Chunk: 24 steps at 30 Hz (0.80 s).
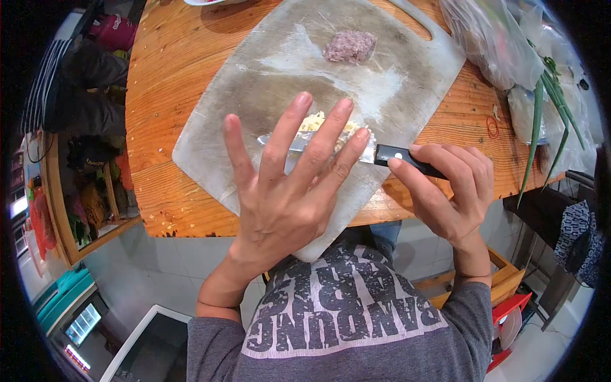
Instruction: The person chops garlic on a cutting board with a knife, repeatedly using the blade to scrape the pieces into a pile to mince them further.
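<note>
A person in a gray shirt (344, 312) with big pale letters sits or stands at the near side; I cannot tell which. Near on the right, close to the floor, there is a wooden stool (506, 274). The near corner of the gray board (216, 127) sticks out past the edge of the wooden table (159, 127), close to the shirt.

The left hand (286, 184) is over the near half of the board, with its back facing up. Its fingers are spread wide, above the blade of the knife (385, 155). I cannot tell if they touch the blade, and I cannot see the thumb clearly.

The right hand (449, 188) is to the right, just off the board. Its thumb and fingers pinch the black handle. The knife lies across the board, with its tip to the left. Small yellow bits (312, 121) are beside the blade, partly hidden by the left fingers.

To the right on the table is a red band (492, 127). Long green stalks (554, 95) hang over the edge next to it. Farther away, a purple pile (350, 48) of tiny pieces sits on the board. A clear bag (487, 38) is at the far right, and a white bowl (213, 2) peeks in at the far edge.
</note>
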Each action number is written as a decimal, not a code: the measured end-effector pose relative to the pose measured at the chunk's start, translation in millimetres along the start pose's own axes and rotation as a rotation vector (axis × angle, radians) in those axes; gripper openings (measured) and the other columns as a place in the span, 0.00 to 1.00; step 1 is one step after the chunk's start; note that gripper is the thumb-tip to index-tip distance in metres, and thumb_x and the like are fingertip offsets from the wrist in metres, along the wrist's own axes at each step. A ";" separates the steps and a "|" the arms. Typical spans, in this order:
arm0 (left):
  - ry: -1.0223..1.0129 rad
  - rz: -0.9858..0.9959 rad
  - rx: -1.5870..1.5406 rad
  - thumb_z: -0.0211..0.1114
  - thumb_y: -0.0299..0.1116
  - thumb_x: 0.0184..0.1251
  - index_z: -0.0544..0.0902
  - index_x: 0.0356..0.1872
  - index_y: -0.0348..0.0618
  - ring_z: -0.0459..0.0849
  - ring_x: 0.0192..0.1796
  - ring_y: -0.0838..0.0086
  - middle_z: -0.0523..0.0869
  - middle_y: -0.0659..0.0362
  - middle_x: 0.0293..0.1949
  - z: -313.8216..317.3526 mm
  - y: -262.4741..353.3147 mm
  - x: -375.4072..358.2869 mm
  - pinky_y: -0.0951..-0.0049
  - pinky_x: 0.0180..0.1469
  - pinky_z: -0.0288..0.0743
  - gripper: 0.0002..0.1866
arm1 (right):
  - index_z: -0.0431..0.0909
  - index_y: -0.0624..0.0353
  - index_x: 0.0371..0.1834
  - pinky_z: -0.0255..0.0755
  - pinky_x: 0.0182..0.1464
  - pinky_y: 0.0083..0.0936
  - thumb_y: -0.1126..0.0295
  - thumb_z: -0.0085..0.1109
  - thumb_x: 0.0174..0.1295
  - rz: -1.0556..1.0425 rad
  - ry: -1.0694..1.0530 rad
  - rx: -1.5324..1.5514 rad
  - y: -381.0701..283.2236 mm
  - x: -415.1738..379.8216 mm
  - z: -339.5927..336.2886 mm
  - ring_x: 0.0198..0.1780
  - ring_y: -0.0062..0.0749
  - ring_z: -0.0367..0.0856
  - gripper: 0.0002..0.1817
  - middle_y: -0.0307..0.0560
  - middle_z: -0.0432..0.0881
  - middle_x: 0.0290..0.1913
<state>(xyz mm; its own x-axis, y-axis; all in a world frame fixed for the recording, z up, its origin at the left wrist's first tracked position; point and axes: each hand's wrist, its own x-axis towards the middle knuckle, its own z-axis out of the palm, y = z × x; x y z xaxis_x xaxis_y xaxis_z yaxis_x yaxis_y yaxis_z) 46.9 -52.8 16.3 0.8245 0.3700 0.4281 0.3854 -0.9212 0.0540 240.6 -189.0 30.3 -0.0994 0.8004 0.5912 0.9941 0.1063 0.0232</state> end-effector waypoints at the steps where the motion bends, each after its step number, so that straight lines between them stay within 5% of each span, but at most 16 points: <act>1: -0.031 -0.019 -0.016 0.67 0.35 0.61 0.87 0.61 0.70 0.63 0.79 0.62 0.75 0.69 0.74 -1.6 0.8 -0.4 0.40 0.84 0.29 0.25 | 0.90 0.37 0.51 0.73 0.47 0.28 0.64 0.71 0.53 0.001 0.000 -0.003 1.3 -1.8 -0.4 0.47 0.27 0.80 0.19 0.33 0.86 0.47; 16: -0.239 -0.138 -0.152 0.61 0.27 0.52 0.80 0.70 0.53 0.63 0.77 0.60 0.73 0.61 0.72 -6.3 -11.7 -4.7 0.39 0.83 0.30 0.36 | 0.91 0.37 0.48 0.72 0.51 0.32 0.69 0.75 0.49 0.150 -0.079 -0.066 10.2 -23.5 -32.4 0.46 0.30 0.82 0.20 0.34 0.87 0.46; 24: -0.175 -0.186 -0.283 0.62 0.29 0.63 0.82 0.67 0.48 0.71 0.68 0.60 0.78 0.57 0.60 -6.1 -13.2 -2.8 0.41 0.81 0.41 0.27 | 0.89 0.55 0.48 0.76 0.45 0.31 0.84 0.72 0.47 0.461 0.032 0.117 15.8 -52.0 -44.3 0.43 0.38 0.83 0.22 0.48 0.85 0.43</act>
<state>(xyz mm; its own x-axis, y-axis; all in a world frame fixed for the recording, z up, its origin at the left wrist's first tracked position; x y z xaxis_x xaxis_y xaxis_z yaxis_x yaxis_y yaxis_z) 37.0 -42.4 19.9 0.8189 0.5266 0.2283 0.4257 -0.8240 0.3740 263.5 -255.0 35.6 0.3540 0.7616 0.5429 0.9225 -0.1886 -0.3369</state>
